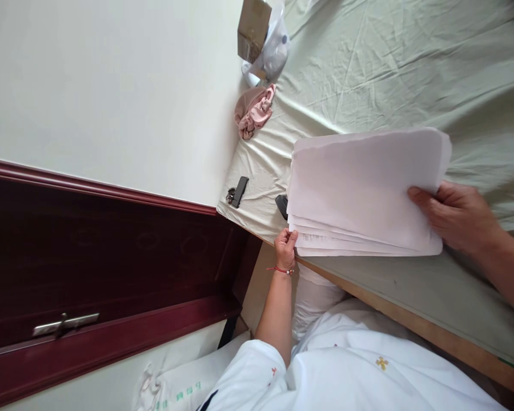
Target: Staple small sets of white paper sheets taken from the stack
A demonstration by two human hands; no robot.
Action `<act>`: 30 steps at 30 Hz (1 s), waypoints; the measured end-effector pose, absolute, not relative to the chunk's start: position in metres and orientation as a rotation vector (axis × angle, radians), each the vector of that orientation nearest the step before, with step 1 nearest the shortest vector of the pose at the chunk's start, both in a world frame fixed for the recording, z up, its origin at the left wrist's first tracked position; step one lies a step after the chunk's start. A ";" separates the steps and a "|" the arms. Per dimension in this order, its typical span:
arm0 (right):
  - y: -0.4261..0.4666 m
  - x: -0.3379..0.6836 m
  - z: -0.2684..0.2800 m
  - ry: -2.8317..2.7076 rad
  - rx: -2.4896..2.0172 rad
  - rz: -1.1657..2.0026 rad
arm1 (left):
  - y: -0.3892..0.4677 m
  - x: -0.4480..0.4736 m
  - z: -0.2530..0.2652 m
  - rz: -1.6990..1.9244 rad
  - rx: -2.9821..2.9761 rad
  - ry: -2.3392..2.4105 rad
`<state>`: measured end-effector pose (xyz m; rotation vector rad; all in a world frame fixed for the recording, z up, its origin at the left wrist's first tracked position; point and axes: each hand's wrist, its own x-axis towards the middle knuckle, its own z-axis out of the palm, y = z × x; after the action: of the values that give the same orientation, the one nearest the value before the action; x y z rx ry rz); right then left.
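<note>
A stack of white paper sheets [364, 182] is held between both hands above the cloth-covered surface. My right hand [458, 217] grips the stack's right edge, thumb on top and the other fingers underneath, out of sight. At the lower left corner my left hand [286, 246] pinches the sheets, thumb on top. Along the near edge the sheets fan out slightly, and faint print shows on one of the lower ones. A dark object [281, 205] pokes out from behind the stack's left side, mostly hidden.
The pale green cloth [360, 63] is wrinkled. Near its left corner lies a black case with keys [240, 192]. Farther back are a pink cloth [254, 111], a plastic bag [276, 54] and a cardboard box [253, 28]. A dark red door [111, 245] stands to the left.
</note>
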<state>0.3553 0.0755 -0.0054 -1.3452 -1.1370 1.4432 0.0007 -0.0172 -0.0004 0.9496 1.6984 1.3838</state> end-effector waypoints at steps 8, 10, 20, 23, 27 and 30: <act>0.076 0.354 -0.011 -1.093 -1.338 1.454 | -0.019 -0.003 -0.001 1.342 0.956 1.657; 0.076 0.355 -0.012 -1.096 -1.336 1.455 | -0.019 -0.002 -0.001 1.341 0.963 1.671; 0.074 0.355 -0.005 -0.981 -1.264 1.544 | -0.017 0.002 0.003 1.429 0.867 1.669; 0.074 0.354 0.000 -0.797 -1.126 1.689 | -0.017 0.001 0.005 1.410 0.825 1.671; 0.073 0.354 0.006 -0.739 -1.006 1.742 | -0.015 -0.002 0.005 1.403 0.912 1.638; 0.072 0.357 0.006 -0.782 -0.976 1.721 | -0.017 -0.006 0.004 1.417 0.947 1.604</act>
<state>0.3568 0.0721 0.0059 -0.9758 -0.7819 1.7210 -0.0057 -0.0175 0.0036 0.9472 1.6038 1.4165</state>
